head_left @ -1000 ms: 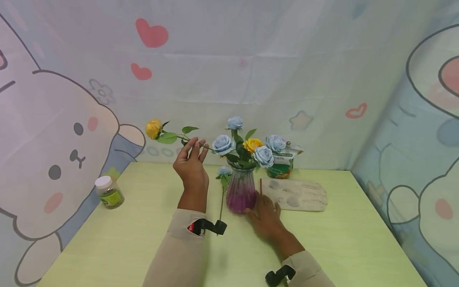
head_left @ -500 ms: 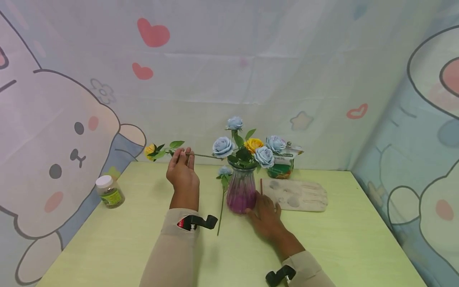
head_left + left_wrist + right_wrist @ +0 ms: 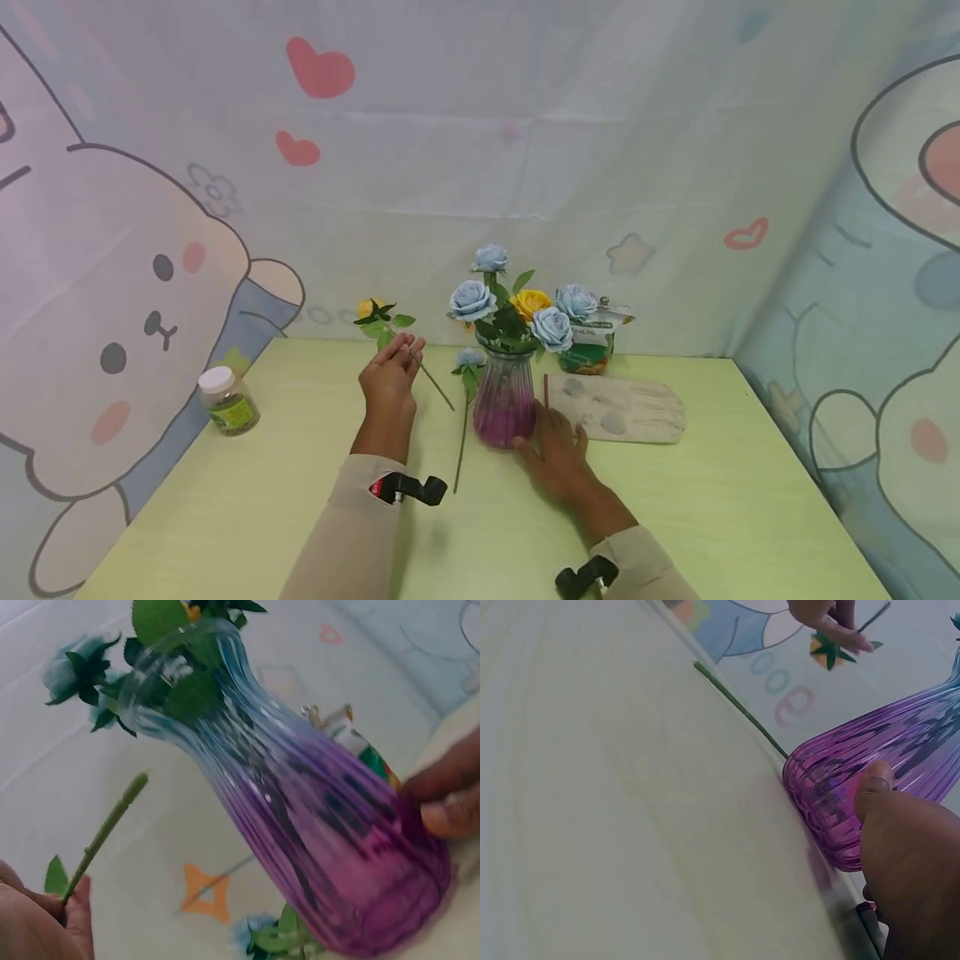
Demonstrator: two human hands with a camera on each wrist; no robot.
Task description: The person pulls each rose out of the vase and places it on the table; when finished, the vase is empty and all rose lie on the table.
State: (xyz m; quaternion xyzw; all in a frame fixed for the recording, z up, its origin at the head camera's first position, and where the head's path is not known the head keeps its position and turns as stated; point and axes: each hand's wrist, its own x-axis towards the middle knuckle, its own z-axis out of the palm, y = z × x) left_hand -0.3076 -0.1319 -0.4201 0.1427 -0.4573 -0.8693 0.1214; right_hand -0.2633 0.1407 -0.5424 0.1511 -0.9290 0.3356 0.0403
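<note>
In the head view my left hand (image 3: 390,379) pinches the stem of a yellow rose (image 3: 371,308), left of the vase. The bloom is up and left, and the bare stem end slants down to the right, apart from the vase. My right hand (image 3: 558,454) holds the lower right side of a ribbed glass vase (image 3: 504,408), purple below and clear above. Its thumb (image 3: 874,784) lies on the glass in the right wrist view. The vase stands upright with several blue roses (image 3: 472,301) and another yellow rose (image 3: 531,303) in it.
A loose blue rose (image 3: 469,358) lies on the table (image 3: 712,500) just left of the vase. A white-capped jar (image 3: 229,402) stands at the left. Behind and right are a green packet (image 3: 588,346) and a pale flat board (image 3: 622,408). A printed cloth (image 3: 525,158) hangs behind.
The left hand has lowered the yellow rose and turned it. Its stem end came away from near the vase flowers and now points downward. The right hand stays on the vase.
</note>
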